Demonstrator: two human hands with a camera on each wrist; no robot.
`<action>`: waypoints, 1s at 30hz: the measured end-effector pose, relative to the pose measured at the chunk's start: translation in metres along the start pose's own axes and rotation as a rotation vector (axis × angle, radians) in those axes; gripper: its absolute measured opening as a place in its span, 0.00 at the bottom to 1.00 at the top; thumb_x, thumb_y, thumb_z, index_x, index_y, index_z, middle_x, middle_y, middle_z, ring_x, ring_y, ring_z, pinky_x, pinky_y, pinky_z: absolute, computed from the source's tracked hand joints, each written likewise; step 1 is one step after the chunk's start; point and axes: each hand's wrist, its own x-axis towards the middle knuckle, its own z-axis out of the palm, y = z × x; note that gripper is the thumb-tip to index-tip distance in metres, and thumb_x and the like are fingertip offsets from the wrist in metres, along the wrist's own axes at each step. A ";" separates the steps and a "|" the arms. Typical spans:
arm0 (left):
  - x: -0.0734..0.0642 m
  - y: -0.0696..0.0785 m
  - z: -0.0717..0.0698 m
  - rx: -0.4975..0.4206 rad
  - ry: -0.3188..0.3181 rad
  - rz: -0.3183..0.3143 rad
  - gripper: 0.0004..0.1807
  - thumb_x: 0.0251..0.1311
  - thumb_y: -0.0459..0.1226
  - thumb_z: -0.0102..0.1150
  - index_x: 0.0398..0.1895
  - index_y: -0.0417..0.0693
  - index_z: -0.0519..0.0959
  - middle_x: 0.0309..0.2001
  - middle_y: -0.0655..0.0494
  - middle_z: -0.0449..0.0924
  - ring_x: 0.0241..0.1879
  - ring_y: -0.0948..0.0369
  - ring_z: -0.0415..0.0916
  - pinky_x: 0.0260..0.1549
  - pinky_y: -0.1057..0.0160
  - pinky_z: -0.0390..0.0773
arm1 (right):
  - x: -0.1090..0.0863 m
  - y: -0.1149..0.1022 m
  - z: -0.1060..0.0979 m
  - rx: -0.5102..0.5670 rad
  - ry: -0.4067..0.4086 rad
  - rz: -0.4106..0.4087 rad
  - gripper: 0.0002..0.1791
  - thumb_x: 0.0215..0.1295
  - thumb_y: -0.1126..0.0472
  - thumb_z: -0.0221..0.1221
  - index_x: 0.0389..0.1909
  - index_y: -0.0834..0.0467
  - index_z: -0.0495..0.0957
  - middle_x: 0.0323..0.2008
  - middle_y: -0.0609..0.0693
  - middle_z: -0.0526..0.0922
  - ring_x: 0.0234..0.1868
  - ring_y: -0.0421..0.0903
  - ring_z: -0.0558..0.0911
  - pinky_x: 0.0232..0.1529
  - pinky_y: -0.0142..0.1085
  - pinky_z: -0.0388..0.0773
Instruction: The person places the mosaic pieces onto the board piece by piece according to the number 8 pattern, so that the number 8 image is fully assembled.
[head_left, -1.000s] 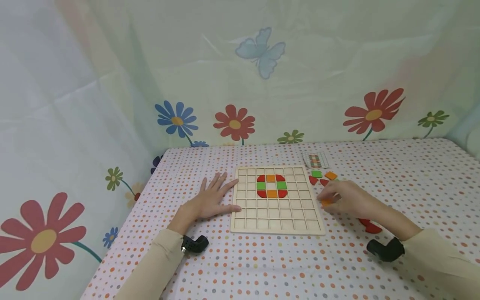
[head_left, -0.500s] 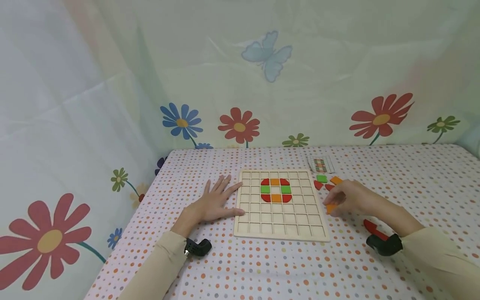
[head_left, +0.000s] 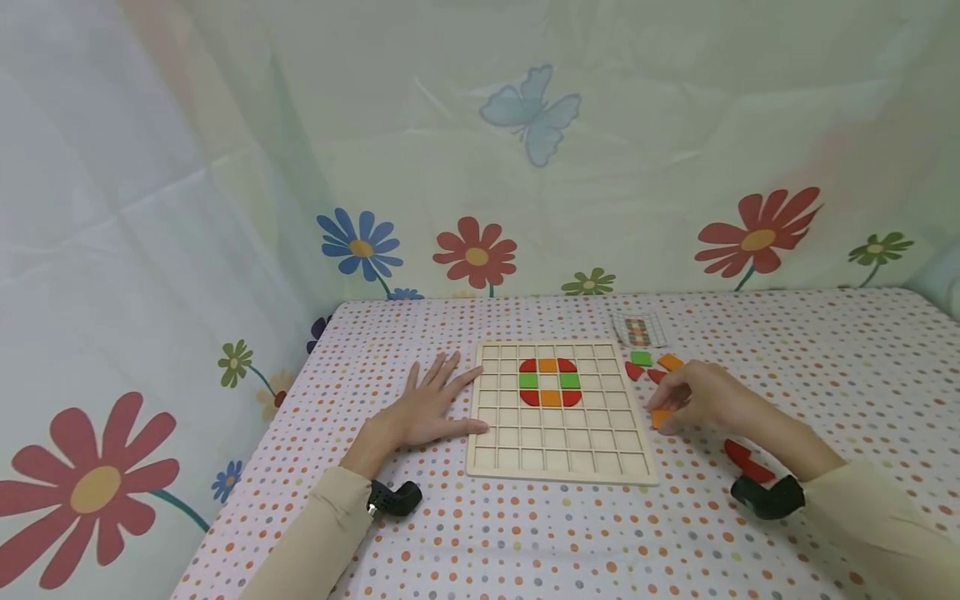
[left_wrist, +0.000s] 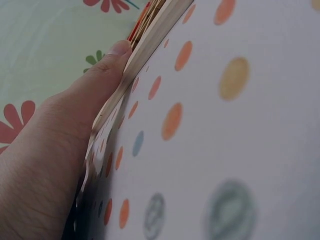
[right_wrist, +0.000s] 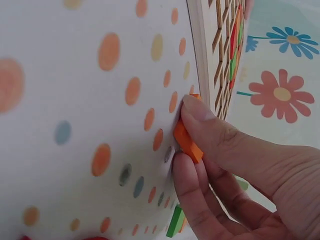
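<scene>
On the dotted cloth of the counter (head_left: 555, 533), red pieces (head_left: 757, 473) lie at the near right, beside the right wrist. The left hand (head_left: 427, 408) lies flat with fingers straight and spread, gripping nothing, its thumb resting on the left edge of a wooden grid board (head_left: 530, 437). The right hand (head_left: 697, 398), fingers bent, pinches an orange tile (head_left: 659, 417) between thumb and fingers, just right of the board; I cannot tell whether the tile touches the cloth. In the board's far half, red corner pieces (head_left: 529, 398), orange squares and green squares (head_left: 528, 381) ring one bare cell. Beyond the right hand lie two red wedges (head_left: 633, 371), a loose orange tile (head_left: 670, 362) and a green tile (head_left: 641, 358). Farther off is a patterned card (head_left: 637, 332), then a flowered backdrop (head_left: 420, 167).
</scene>
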 end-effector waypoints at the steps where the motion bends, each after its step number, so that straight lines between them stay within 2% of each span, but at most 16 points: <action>1: 0.000 0.000 0.000 0.000 0.001 0.001 0.52 0.65 0.72 0.52 0.87 0.67 0.47 0.86 0.49 0.34 0.84 0.47 0.26 0.76 0.32 0.28 | -0.001 0.000 0.000 0.009 0.013 0.002 0.13 0.46 0.72 0.80 0.34 0.63 0.88 0.32 0.48 0.87 0.34 0.45 0.82 0.35 0.40 0.81; 8: 0.001 0.000 0.000 -0.002 0.008 0.023 0.52 0.64 0.73 0.50 0.86 0.67 0.47 0.86 0.48 0.35 0.84 0.46 0.26 0.76 0.32 0.28 | -0.010 0.002 0.005 0.011 0.074 -0.023 0.13 0.49 0.70 0.79 0.35 0.61 0.88 0.34 0.47 0.86 0.36 0.45 0.81 0.34 0.36 0.80; 15: -0.001 -0.001 -0.002 -0.006 0.000 0.022 0.52 0.66 0.71 0.52 0.87 0.66 0.47 0.86 0.47 0.34 0.84 0.45 0.26 0.75 0.31 0.28 | -0.013 -0.007 0.001 0.010 0.029 -0.069 0.12 0.51 0.69 0.78 0.31 0.59 0.84 0.29 0.45 0.83 0.31 0.43 0.79 0.30 0.34 0.78; 21: -0.002 -0.001 -0.001 -0.006 -0.005 0.023 0.52 0.66 0.70 0.52 0.87 0.65 0.47 0.86 0.47 0.34 0.84 0.45 0.26 0.75 0.31 0.27 | -0.008 -0.034 0.002 0.002 0.076 -0.184 0.11 0.53 0.71 0.77 0.31 0.58 0.84 0.30 0.43 0.84 0.33 0.42 0.80 0.33 0.34 0.83; 30: -0.001 -0.002 -0.001 0.015 -0.009 0.029 0.53 0.65 0.73 0.49 0.87 0.65 0.46 0.86 0.47 0.33 0.84 0.45 0.26 0.75 0.31 0.27 | 0.026 -0.082 0.033 0.140 0.064 -0.352 0.09 0.58 0.76 0.72 0.34 0.60 0.86 0.33 0.46 0.86 0.35 0.42 0.83 0.38 0.35 0.85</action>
